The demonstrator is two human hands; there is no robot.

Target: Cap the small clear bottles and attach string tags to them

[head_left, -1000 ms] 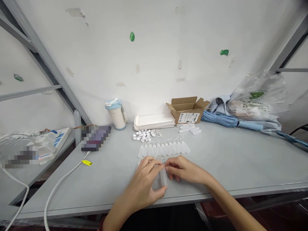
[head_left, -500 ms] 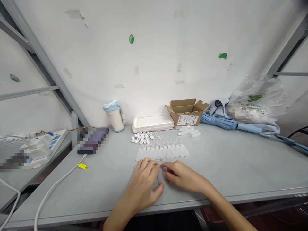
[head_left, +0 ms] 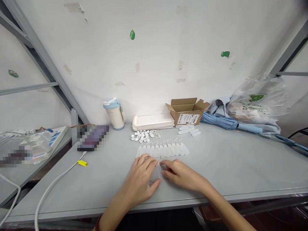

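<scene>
Head view: left hand (head_left: 139, 179) is gripping clear tubes (head_left: 157, 173); right hand (head_left: 179, 173) is resting just right, grip parted.

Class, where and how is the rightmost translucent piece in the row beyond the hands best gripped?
Probably pinch the rightmost piece across its body, coming from the right: no piece lies beside that edge, while a neighbouring piece sits close on its left.
</scene>
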